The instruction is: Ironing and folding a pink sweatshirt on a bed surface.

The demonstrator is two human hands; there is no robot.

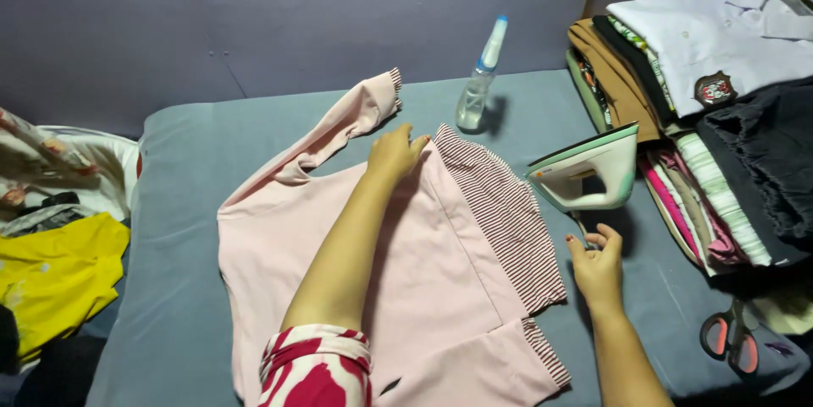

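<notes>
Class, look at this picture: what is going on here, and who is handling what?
A person is working at a grey-blue padded surface. Their left hand presses on a pale pink long-sleeved top with striped trim spread flat there. Their right hand pinches the cord just below a white and mint-green iron standing on its heel. A clear plastic spray bottle stands behind, folded clothes are stacked to the right, and orange-handled scissors lie nearby.

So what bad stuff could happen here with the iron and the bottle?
The white-and-green steam iron stands on its heel on the soft grey padded surface, so it might tip. The right hand is at the iron's cord, and a tug could pull it over. The clear plastic spray bottle stands upright close to the left hand, which rests on the pale pink shirt; a bump could topple it.
</notes>
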